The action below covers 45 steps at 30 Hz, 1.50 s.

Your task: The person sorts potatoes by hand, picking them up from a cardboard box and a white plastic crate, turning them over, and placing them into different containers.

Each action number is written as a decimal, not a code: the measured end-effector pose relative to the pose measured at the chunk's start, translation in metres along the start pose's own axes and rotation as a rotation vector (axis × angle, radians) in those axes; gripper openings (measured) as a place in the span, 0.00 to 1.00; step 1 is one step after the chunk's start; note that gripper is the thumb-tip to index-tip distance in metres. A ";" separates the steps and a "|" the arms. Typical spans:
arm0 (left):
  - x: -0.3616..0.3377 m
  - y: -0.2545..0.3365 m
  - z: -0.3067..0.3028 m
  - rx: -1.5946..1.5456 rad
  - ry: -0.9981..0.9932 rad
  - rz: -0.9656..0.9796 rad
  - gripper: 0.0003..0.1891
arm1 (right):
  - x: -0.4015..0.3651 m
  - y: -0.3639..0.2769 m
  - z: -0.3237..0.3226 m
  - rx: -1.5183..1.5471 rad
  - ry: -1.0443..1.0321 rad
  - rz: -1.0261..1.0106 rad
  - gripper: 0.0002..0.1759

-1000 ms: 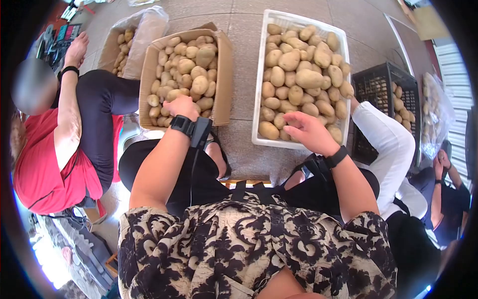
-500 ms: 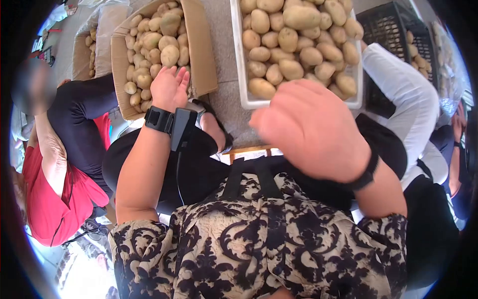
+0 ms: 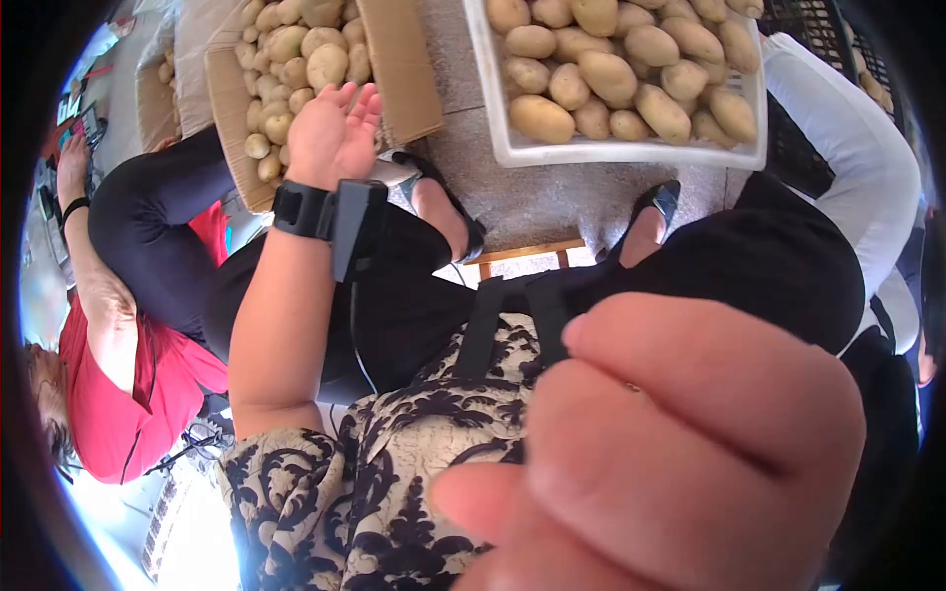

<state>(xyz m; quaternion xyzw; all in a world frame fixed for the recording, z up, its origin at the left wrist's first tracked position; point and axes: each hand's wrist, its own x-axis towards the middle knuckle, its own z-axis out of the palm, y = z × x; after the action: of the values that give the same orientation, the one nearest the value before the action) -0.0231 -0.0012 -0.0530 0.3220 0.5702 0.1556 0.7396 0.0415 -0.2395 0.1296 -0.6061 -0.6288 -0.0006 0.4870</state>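
Observation:
My left hand (image 3: 335,138) is palm up with its fingers apart, holding nothing. It is over the near right corner of a cardboard box (image 3: 399,69) full of potatoes (image 3: 325,65). My right hand (image 3: 690,424) looms large and close to the camera at the lower right. Its fingers are curled in, and whatever may be inside them is hidden. Beyond it is a white plastic crate (image 3: 631,155) heaped with potatoes (image 3: 606,77). A black strap and a dark device (image 3: 359,227) are on my left wrist.
Another person in a red top (image 3: 128,394) sits at the left. A leg in white trousers (image 3: 847,148) lies along the right, beside a black crate (image 3: 796,148). A low wooden piece (image 3: 527,251) shows between my shoes. Another box of potatoes (image 3: 158,103) is farther left.
My right hand has come from beside the white crate up close to the camera, its fingers curled. My left hand stays open near the box. The view has shifted, and both containers appear higher.

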 end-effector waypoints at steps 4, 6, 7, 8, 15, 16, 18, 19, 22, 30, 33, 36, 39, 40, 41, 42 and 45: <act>0.006 0.001 -0.002 0.015 -0.014 -0.008 0.24 | -0.005 -0.004 -0.001 0.023 -0.024 0.009 0.12; 0.002 0.001 0.001 -0.022 0.000 -0.036 0.26 | -0.007 -0.008 0.000 0.037 0.000 0.009 0.12; 0.002 0.001 -0.001 -0.022 -0.009 -0.041 0.26 | -0.005 -0.009 0.001 0.038 0.010 0.005 0.12; 0.005 0.001 -0.002 -0.014 -0.032 -0.043 0.26 | -0.004 -0.012 -0.001 0.037 0.004 -0.004 0.12; 0.011 -0.005 -0.004 0.029 -0.046 -0.051 0.27 | -0.009 -0.017 -0.014 0.088 -0.006 -0.019 0.12; 0.016 -0.003 -0.008 0.016 -0.081 -0.050 0.27 | -0.010 -0.018 -0.016 0.094 -0.014 -0.028 0.12; 0.007 -0.005 -0.002 0.007 -0.068 -0.037 0.23 | -0.005 -0.014 -0.021 0.074 -0.047 -0.023 0.12; 0.009 -0.007 -0.003 -0.047 -0.060 -0.038 0.20 | -0.005 -0.010 -0.025 0.067 -0.084 -0.008 0.12; -0.003 -0.008 0.008 -0.041 -0.054 -0.006 0.17 | -0.005 0.014 -0.036 0.006 -0.206 0.073 0.12; -0.028 -0.011 0.033 0.015 -0.205 -0.069 0.19 | -0.052 0.131 -0.043 -0.453 -0.266 0.527 0.04; -0.034 -0.011 0.040 0.048 -0.243 -0.097 0.19 | -0.071 0.160 -0.046 -0.589 -0.213 0.592 0.08; -0.037 -0.012 0.044 0.059 -0.251 -0.111 0.17 | -0.086 0.182 -0.049 -0.817 -0.366 0.755 0.12; -0.038 -0.011 0.046 0.075 -0.263 -0.115 0.18 | -0.102 0.209 -0.042 -0.666 -0.361 0.844 0.13; -0.038 -0.010 0.046 0.083 -0.267 -0.122 0.19 | -0.104 0.211 -0.040 -0.567 -0.388 0.895 0.18; -0.038 -0.011 0.047 0.080 -0.270 -0.116 0.19 | -0.103 0.209 -0.038 -0.571 -0.385 0.890 0.18; -0.038 -0.010 0.047 0.087 -0.272 -0.121 0.19 | -0.101 0.207 -0.036 -0.588 -0.445 0.895 0.19; -0.038 -0.009 0.046 0.093 -0.278 -0.131 0.18 | -0.093 0.202 -0.033 -0.588 -0.506 0.956 0.20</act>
<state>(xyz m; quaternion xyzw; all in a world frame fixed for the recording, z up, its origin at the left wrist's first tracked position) 0.0079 -0.0447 -0.0239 0.3363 0.4886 0.0346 0.8043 0.1964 -0.2763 -0.0292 -0.9113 -0.3571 0.1883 0.0816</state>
